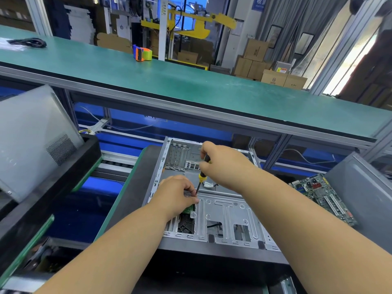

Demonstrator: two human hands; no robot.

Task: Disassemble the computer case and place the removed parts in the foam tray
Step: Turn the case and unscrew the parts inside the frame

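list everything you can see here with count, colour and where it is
open metal computer case: 1, grey, centre of bench
yellow-and-black screwdriver: 1, upright over the case
small green circuit board: 1, in the case under the left hand
green motherboard: 1, right of the case
grey side panel: 1, leaning at left
orange-and-green tape dispenser: 1, on the green shelf
cardboard boxes: several, brown, background right
left hand: pinches the screwdriver shaft
right hand: grips the screwdriver handle

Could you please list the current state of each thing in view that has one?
computer case: lying open, side panel off.
screwdriver: upright, tip down by the case's metal plate.
right hand: grips the screwdriver.
left hand: pinches at the screwdriver tip.
motherboard: removed, lying right of the case.
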